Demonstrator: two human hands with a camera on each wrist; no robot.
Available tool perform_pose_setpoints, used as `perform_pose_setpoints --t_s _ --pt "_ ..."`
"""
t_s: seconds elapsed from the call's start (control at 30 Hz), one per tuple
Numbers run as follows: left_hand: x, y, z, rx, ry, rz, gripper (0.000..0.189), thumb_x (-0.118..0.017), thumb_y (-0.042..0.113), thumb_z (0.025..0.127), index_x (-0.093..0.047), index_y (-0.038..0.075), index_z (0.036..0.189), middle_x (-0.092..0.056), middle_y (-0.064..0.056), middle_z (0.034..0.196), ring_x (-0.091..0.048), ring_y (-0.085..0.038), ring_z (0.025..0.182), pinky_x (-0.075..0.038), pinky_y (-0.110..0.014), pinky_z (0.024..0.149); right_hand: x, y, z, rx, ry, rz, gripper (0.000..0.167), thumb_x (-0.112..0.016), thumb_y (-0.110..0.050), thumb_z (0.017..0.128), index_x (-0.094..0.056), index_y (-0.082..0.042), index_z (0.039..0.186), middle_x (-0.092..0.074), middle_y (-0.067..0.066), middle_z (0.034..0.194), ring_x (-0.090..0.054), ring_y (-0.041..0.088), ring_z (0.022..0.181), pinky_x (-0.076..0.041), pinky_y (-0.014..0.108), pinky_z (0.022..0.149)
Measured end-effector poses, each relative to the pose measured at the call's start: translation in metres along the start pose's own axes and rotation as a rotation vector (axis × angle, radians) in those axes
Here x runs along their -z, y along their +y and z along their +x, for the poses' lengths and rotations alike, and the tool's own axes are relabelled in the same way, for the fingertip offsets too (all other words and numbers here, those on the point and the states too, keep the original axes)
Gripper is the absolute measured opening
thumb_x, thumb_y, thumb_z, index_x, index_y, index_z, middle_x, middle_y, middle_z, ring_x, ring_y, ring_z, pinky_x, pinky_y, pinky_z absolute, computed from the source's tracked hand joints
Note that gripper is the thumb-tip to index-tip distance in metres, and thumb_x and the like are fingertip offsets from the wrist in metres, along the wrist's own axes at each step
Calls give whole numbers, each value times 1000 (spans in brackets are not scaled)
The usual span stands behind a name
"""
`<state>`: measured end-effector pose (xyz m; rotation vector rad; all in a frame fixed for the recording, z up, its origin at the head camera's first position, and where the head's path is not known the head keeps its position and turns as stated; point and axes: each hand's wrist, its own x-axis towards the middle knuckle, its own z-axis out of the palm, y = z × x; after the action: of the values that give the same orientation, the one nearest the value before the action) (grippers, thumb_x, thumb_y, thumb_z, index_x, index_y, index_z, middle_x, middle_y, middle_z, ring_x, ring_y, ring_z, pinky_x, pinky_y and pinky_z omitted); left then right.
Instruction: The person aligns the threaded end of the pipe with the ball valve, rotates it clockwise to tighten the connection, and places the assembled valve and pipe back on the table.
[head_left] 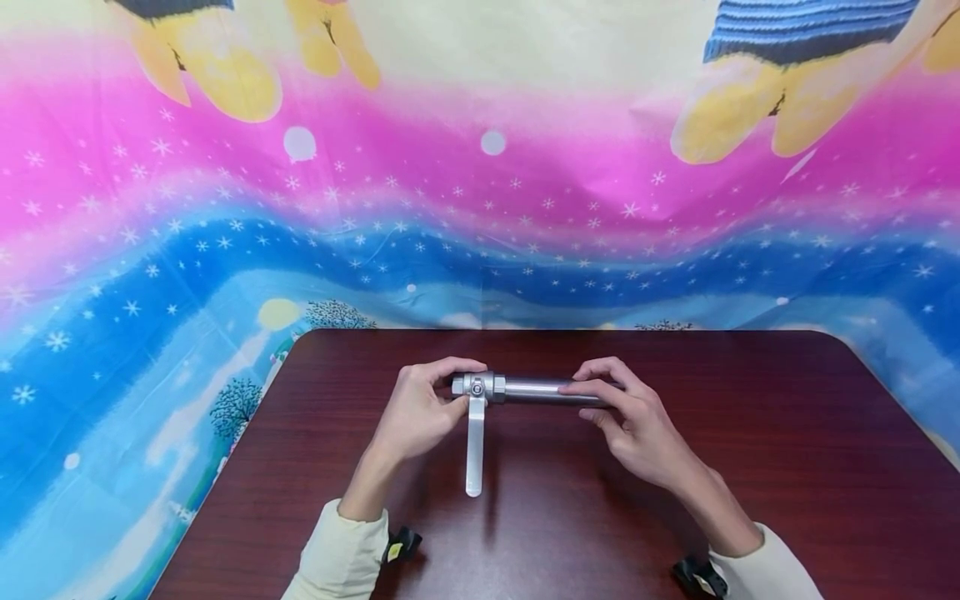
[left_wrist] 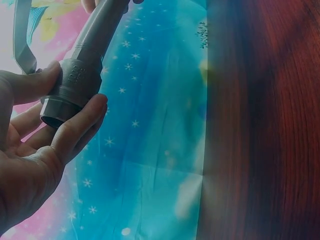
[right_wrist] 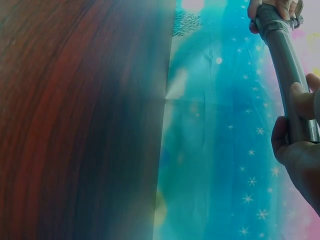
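Note:
A silver metal pipe (head_left: 543,390) with a ball valve (head_left: 476,387) on its left end is held level just above the dark wooden table (head_left: 750,467). The valve's flat lever handle (head_left: 474,446) points toward me. My left hand (head_left: 420,412) grips the valve body between thumb and fingers; in the left wrist view the valve (left_wrist: 75,85) sits in those fingers (left_wrist: 80,127). My right hand (head_left: 630,412) holds the pipe's right end, with its fingers (right_wrist: 295,125) curled round the pipe (right_wrist: 290,75).
A bright cloth (head_left: 480,217) with pink and blue bands and white stars hangs behind the table and drapes down both sides. Cream sleeves (head_left: 341,554) cover both forearms. Black wrist straps (head_left: 401,546) show near the front edge.

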<state>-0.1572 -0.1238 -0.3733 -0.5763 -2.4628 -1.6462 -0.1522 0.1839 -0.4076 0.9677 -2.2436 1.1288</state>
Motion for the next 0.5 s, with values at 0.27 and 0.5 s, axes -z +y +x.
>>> perform_pose_setpoints --t_s 0.27,0.5 --pt "0 1 0 5 4 -1 41 -72 -12 85 -80 8 121 -80 -14 105 -70 -13 78 -61 -31 69 1 0 1 -17 4 -2 49 -78 17 84 -80 -15 121 -65 2 125 -60 7 111 -48 11 86" --pt "-1 0 0 5 -3 -20 41 -72 -13 85 -80 8 120 -80 -15 105 -71 -13 79 -62 -32 72 1 2 0 -7 14 -13 51 -76 17 85 -80 -15 125 -67 2 124 -61 6 106 -47 14 81"
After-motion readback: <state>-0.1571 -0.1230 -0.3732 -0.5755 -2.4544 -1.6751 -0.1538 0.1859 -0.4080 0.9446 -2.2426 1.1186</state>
